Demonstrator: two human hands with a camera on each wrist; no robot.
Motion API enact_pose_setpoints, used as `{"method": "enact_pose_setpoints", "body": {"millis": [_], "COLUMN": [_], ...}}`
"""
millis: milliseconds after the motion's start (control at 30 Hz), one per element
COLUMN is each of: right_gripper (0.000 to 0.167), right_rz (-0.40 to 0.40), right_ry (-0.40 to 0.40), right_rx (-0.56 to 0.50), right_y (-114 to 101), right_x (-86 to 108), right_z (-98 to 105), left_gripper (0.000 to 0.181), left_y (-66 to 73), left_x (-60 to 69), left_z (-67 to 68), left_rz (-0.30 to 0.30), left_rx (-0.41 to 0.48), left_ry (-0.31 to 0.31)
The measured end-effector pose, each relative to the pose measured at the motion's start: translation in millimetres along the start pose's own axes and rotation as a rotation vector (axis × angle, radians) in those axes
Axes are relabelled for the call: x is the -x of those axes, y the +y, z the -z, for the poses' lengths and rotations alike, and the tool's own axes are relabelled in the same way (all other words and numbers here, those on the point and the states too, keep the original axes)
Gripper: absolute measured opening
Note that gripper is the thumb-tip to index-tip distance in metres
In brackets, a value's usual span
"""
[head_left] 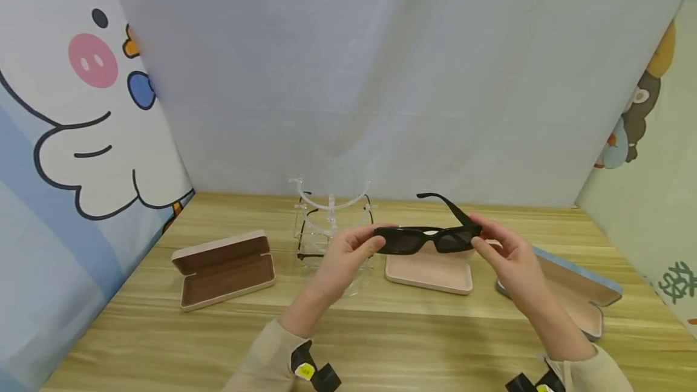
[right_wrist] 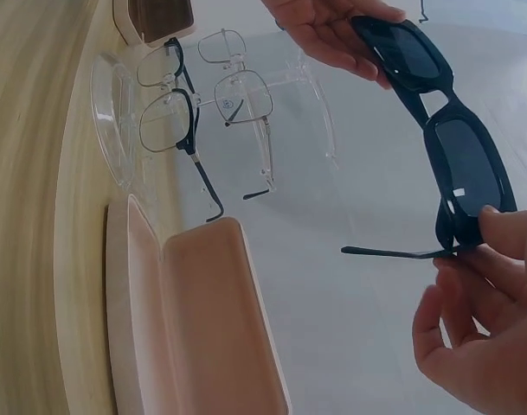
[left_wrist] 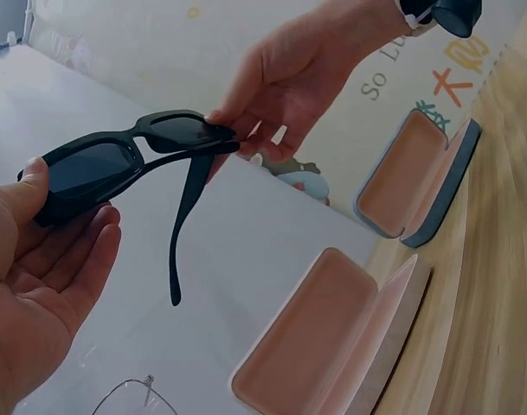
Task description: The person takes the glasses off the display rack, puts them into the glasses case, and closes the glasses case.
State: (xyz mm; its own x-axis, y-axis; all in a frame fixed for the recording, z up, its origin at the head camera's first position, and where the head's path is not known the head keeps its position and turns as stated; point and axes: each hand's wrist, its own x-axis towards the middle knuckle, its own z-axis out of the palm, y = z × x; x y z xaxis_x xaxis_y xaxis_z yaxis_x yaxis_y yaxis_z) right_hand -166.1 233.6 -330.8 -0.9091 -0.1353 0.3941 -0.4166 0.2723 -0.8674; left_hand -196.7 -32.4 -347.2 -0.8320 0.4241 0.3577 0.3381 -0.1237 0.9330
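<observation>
Black sunglasses (head_left: 405,241) are held up between both hands, lenses toward me. My left hand (head_left: 346,253) pinches their left end with thumb and fingers, and my right hand (head_left: 509,259) pinches the right end by the hinge. The right temple arm (head_left: 449,205) extends away; the left one appears folded behind the lenses in the left wrist view. Behind and below the sunglasses lies an opened pale pink glasses case (head_left: 430,271), partly covered in the head view. Its inside (right_wrist: 215,320) shows nothing in it.
Left of the hands, a clear display stand (head_left: 331,201) bears thin-framed eyeglasses (right_wrist: 172,121). An opened case with brown lining (head_left: 229,274) lies far left, and an opened blue case (head_left: 577,271) lies right, beside the right forearm. A pale cloth backdrop (head_left: 381,77) rises behind the wooden table (head_left: 136,343).
</observation>
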Motion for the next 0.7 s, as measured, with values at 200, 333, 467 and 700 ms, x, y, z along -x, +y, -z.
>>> {"method": "enact_pose_setpoints", "body": {"millis": [200, 333, 467, 700], "right_gripper": [0.039, 0.040, 0.040, 0.039], "right_rz": [-0.008, -0.022, -0.016, -0.025], "right_ry": [0.005, 0.009, -0.001, -0.039], "right_rx": [0.012, 0.048, -0.011, -0.171], "right_y": [5, 8, 11, 16], "right_x": [5.5, 11.4, 16.3, 25.3], "right_z": [3, 6, 10, 17], "left_gripper": [0.038, 0.039, 0.040, 0.034], "left_y": [-5.7, -11.5, -15.8, -22.2], "left_x": [-0.4, -1.5, -4.0, -8.7], "left_z": [-8.1, -13.0, -19.9, -33.0], "left_rz": [0.025, 0.043, 0.071, 0.102], "left_rx": [0.026, 0.039, 0.065, 0.105], "left_ry": [-0.009, -0.002, 0.020, 0.039]}}
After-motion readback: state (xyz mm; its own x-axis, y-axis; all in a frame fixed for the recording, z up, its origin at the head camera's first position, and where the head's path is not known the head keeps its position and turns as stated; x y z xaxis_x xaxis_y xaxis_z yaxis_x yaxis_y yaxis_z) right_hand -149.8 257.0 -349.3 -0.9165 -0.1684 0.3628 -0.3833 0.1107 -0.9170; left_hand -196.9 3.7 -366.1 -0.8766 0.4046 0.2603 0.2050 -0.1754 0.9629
